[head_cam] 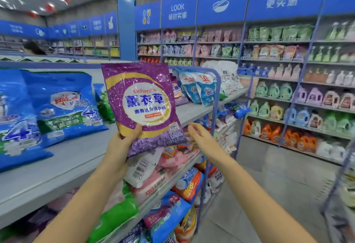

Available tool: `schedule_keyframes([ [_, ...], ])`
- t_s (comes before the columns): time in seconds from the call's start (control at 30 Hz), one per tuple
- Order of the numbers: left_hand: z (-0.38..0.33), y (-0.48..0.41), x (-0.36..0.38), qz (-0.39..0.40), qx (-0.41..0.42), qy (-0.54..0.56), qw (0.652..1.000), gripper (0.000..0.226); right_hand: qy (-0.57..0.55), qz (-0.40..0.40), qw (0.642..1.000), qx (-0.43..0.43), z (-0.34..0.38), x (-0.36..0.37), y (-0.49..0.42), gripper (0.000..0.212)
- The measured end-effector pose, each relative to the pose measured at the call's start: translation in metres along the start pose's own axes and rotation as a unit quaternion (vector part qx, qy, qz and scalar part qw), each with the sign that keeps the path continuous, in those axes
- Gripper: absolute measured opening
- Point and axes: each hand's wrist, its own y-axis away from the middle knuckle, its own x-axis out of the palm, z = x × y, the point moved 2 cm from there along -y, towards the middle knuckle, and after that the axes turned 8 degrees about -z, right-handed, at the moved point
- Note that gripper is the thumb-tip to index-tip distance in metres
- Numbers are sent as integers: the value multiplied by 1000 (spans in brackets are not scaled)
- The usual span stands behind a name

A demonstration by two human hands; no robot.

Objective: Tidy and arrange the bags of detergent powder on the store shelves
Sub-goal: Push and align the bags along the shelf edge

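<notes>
A purple detergent bag point(142, 104) with a white oval label is held upright above the grey top shelf point(80, 158). My left hand point(123, 144) grips its lower left corner, thumb on the front. My right hand point(197, 133) is just right of the bag's lower right corner, fingers apart and holding nothing; whether it touches the bag is unclear. Two large blue detergent bags point(61, 106) lie flat on the shelf to the left. Blue-and-white bags point(201, 89) lean at the shelf's far end, with another purple bag point(178, 91) behind the one I hold.
Lower shelves point(172, 177) below hold mixed pink, green, orange and blue bags. A blue metal frame point(216, 96) ends the shelf unit. Across the tiled aisle point(269, 175) a wall rack point(288, 93) carries bottles and pouches. A person's head point(33, 47) shows far left.
</notes>
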Motion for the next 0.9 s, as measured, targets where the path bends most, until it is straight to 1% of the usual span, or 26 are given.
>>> schedule_keyframes([
  [0.03,4,-18,9,-1,7,2,1000,23,-14,6,1000,4,-6,2,-19,51],
  [0.13,16,-70,37,-6,20,10,1000,51,-69,24,997,13,-16,3,-82,52],
  [0.2,26,-103,52,-11,25,14,1000,55,-91,34,995,16,-22,4,-123,54],
  [0.27,37,-132,67,-18,28,4,999,59,-135,33,990,31,-32,5,-160,67],
  [0.3,43,-145,73,-20,25,-2,1000,64,-145,33,988,35,-39,5,-174,70],
  [0.33,49,-158,80,-19,20,-3,1000,70,-147,33,988,35,-46,4,-190,65],
  [0.37,55,-169,85,-23,12,-7,1000,75,-141,36,989,33,-51,3,-203,55],
  [0.4,61,-182,92,-25,3,-9,1000,74,-137,39,990,25,-55,1,-216,45],
  [0.47,71,-208,104,-33,-7,-6,999,56,-134,38,990,10,-68,-3,-247,36],
  [0.5,76,-221,112,-40,-13,-8,999,51,-134,37,990,4,-74,-5,-261,35],
  [0.63,99,-276,138,-74,19,-67,995,59,-140,49,989,-9,-107,-9,-328,38],
  [0.7,111,-304,154,-105,35,-101,989,59,-150,61,987,-16,-122,-16,-363,36],
  [0.77,126,-332,175,-141,43,-123,981,52,-145,72,986,-27,-139,-26,-400,36],
  [0.83,144,-357,197,-176,37,-119,976,44,-134,94,986,-36,-153,-37,-437,35],
  [0.9,160,-380,217,-204,24,-124,971,37,-125,114,985,-40,-168,-43,-471,30],
])
